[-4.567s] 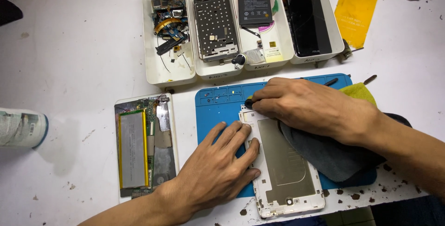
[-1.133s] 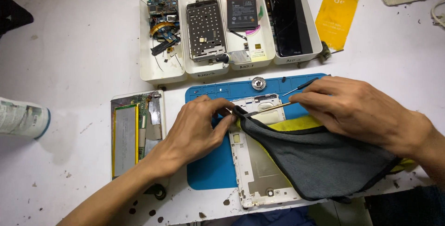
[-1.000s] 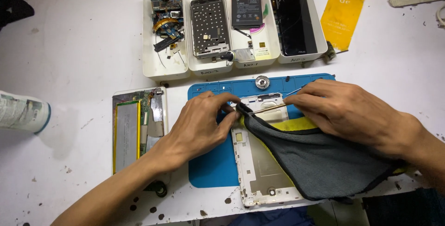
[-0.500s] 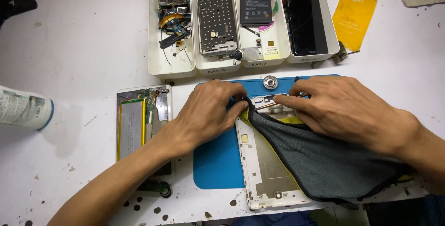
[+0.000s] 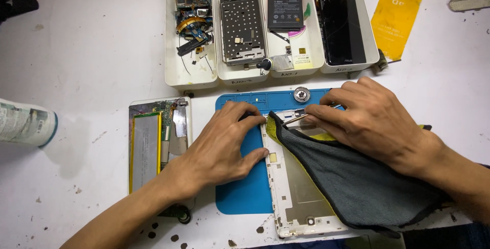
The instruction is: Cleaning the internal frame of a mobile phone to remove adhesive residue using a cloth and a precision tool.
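A white tablet frame (image 5: 296,198) lies on a blue work mat (image 5: 245,193), half covered by a grey cloth with a yellow edge (image 5: 357,177). My left hand (image 5: 224,144) rests flat on the mat, its fingertips against the frame's left edge and top corner. My right hand (image 5: 367,121) lies over the cloth and pinches thin metal tweezers (image 5: 296,119), whose tip points at the frame's top left corner. A small round metal piece (image 5: 302,95) sits on the mat just above the frame.
An opened tablet back with a battery (image 5: 155,141) lies left of the mat. Several white bins (image 5: 191,75) at the back hold circuit boards, a battery and a dark phone. A yellow sheet (image 5: 395,21) lies at the back right, a bottle (image 5: 25,122) at the left edge.
Earlier both hands pressed flat on the bare frame. Since then the cloth has come to cover its right side, and my right hand works tweezers at the top corner; my left hand has slid slightly left.
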